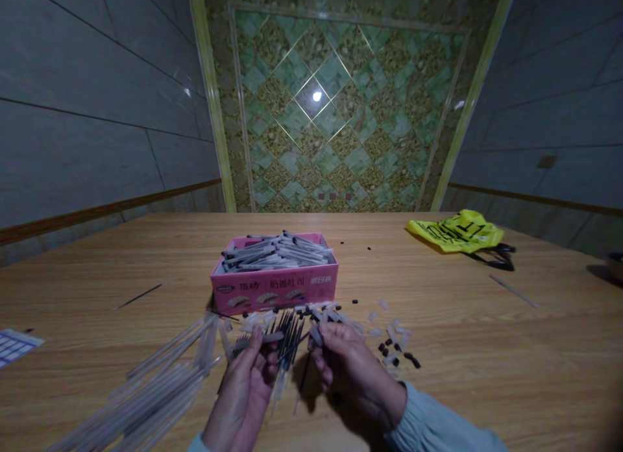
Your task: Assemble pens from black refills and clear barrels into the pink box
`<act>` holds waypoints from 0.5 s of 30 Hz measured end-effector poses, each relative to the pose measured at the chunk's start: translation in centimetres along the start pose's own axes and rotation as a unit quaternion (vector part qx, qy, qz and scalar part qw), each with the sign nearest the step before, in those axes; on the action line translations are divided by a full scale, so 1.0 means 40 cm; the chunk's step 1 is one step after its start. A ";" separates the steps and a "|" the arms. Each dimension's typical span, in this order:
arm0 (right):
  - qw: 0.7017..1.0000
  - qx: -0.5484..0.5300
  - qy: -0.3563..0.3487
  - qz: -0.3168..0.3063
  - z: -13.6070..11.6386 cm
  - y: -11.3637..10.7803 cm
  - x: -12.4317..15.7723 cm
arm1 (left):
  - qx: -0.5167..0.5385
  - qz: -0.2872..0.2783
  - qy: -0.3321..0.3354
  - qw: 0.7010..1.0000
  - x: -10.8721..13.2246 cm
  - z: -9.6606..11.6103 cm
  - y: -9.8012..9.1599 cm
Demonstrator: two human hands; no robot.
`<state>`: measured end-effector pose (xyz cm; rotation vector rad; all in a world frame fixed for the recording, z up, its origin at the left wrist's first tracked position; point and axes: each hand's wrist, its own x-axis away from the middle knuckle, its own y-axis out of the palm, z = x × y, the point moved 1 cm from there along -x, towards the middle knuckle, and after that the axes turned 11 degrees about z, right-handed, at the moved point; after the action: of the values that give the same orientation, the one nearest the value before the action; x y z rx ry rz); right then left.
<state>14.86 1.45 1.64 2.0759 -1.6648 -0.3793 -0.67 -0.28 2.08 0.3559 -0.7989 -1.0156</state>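
Observation:
My left hand [250,377] is closed, with thumb and fingers pinching a grey, translucent pen barrel [272,337] whose end points right. A short distance to its right, my right hand [348,361] is closed on a small greyish piece that looks like a pen cap [316,335]. Thin black pen refills [291,332] lie fanned out between and beyond the hands. Clear pen tubes [160,393] are heaped to the left of my left hand. Loose clear caps and small black plugs [413,360] lie scattered beyond and to the right of my right hand.
Just beyond the hands stands a pink cardboard box [275,290] full of pens [277,252]. A yellow plastic bag [457,231] with black straps lies at the back right. One tube [513,290] rests at right, a thin refill [140,296] and a printed card [18,347] at left.

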 end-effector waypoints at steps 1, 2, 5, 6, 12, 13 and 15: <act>1.000 -0.008 0.005 -0.002 -0.001 0.002 0.003 | 0.001 -0.003 -0.001 1.000 -0.001 -0.001 0.000; 1.000 -0.012 0.008 -0.002 -0.001 0.004 0.006 | 0.000 -0.008 0.000 1.000 -0.002 -0.001 0.000; 1.000 0.003 0.000 0.001 -0.003 0.009 0.012 | -0.016 -0.027 0.015 0.999 -0.004 -0.004 -0.004; 1.000 0.016 -0.006 0.002 -0.004 0.011 0.013 | -0.026 -0.036 0.020 0.999 -0.003 -0.004 -0.005; 0.990 0.132 -0.045 0.022 -0.016 0.001 0.010 | -0.054 -0.060 0.042 0.996 0.006 -0.001 -0.005; 0.982 0.173 -0.065 0.030 -0.019 -0.005 0.007 | -0.050 -0.055 0.046 0.996 0.008 0.000 -0.005; 0.955 0.271 -0.105 0.051 -0.020 -0.018 0.000 | -0.042 -0.042 0.049 0.997 0.009 0.002 -0.005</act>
<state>15.85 1.72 1.97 2.3769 -2.1883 -0.1133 -0.75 -0.68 2.17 0.3668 -0.6562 -1.0985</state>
